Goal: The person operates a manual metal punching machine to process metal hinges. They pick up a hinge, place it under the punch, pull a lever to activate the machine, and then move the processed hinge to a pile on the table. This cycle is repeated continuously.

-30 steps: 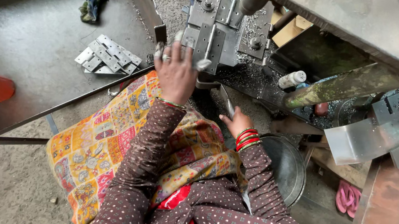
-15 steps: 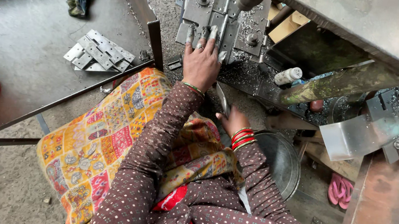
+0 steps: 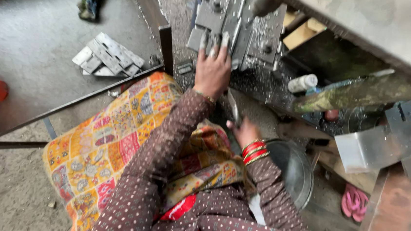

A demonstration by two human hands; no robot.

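Fingers of the person's left hand (image 3: 212, 69) are resting spread and flat against the grey metal press block (image 3: 237, 27) at the far centre, holding nothing. The right hand (image 3: 244, 131) is closing around 1 thin metal strip (image 3: 233, 108), pointing it up toward the block, just beside a round steel bowl (image 3: 291, 168) on the right. Judging from this, the fingertips are sitting close to the tooling, so a pinch is looking possible if the press moves. Flat metal plates (image 3: 108, 56) are lying stacked at the far left, well apart from both hands.
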